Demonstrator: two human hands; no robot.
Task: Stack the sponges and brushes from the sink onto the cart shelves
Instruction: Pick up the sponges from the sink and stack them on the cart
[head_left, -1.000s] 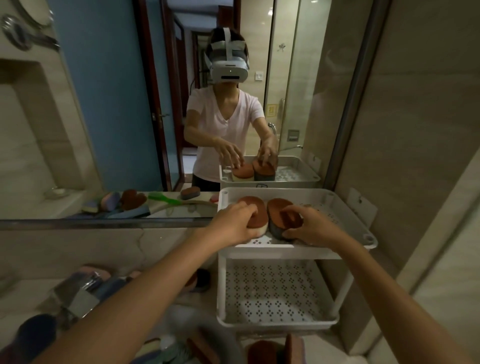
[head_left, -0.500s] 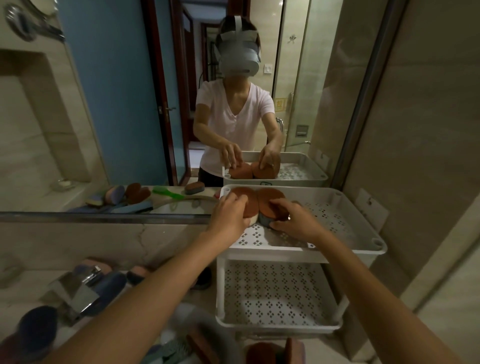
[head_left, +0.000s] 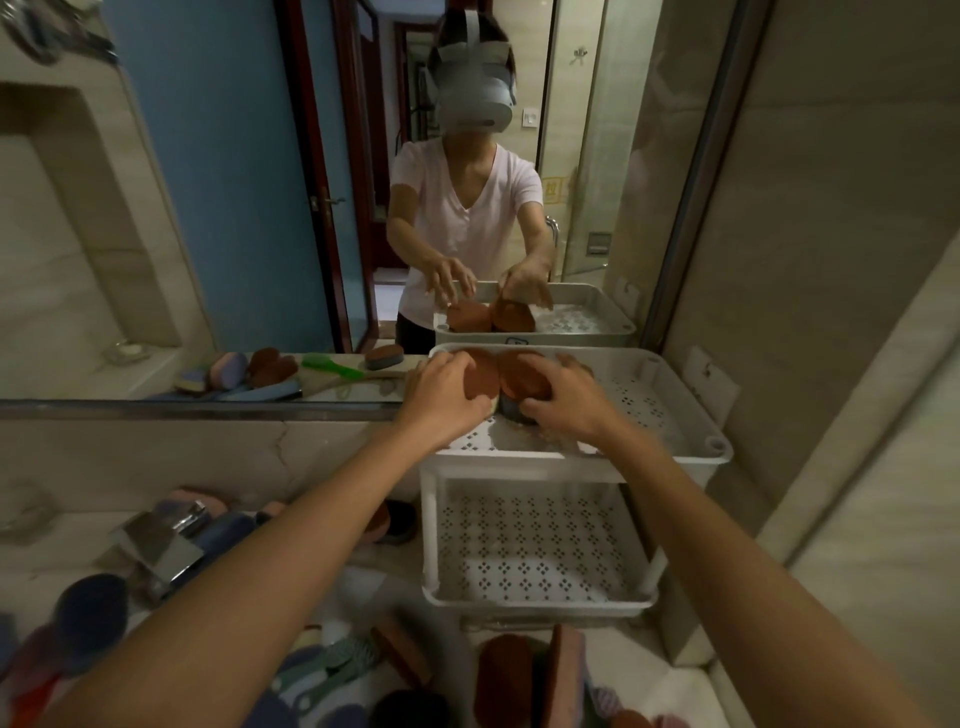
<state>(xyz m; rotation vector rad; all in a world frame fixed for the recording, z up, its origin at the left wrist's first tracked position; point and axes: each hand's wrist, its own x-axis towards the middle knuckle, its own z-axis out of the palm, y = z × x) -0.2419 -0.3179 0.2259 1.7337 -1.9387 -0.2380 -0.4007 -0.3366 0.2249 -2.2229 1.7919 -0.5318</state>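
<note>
Headset: pale grey headset (head_left: 470, 98) with a smooth, rounded front, seen in the mirror.
Strap: light grey band (head_left: 471, 31) running over the crown of dark hair (head_left: 503, 39).
Top: pale pink V-neck T-shirt (head_left: 467, 218) with short sleeves.
Lower garment: dark clothing (head_left: 415, 338), only a strip showing.
Arms: bare below the sleeves; left hand (head_left: 441, 387) and right hand (head_left: 566, 402) bare.

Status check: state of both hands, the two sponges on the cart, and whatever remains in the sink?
left brown sponge: flat on the top shelf, brown side up.
right brown sponge: beside it, touching, brown side up.
left hand: fingers spread, resting on the left brown sponge.
right hand: fingers and thumb hold the right brown sponge.
sponges in the sink: not yet moved.
</note>
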